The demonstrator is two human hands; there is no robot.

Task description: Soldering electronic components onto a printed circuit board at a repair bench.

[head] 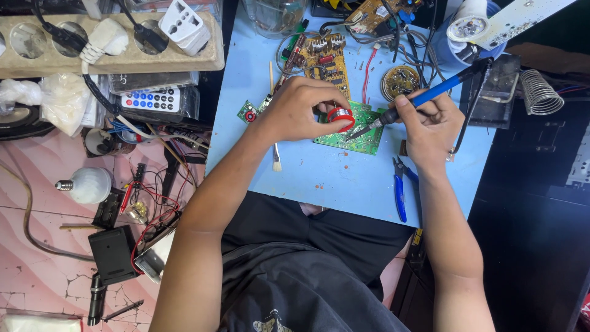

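Head view shows the left hand point(301, 110) pinching a small red round spool point(340, 115) over a flat green circuit board point(359, 132) on the light blue table point(319, 178). At 3 o'clock from the spool, the right hand point(430, 126) has fingers wrapped around a blue-handled soldering iron point(424, 98), its tip touching the board. Blue-handled cutters point(401, 187) lie at 5 o'clock.

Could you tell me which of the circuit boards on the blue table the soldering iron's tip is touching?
The green circuit board under both hands; the soldering iron in the right hand meets it, unlike the brown board and the round board behind.
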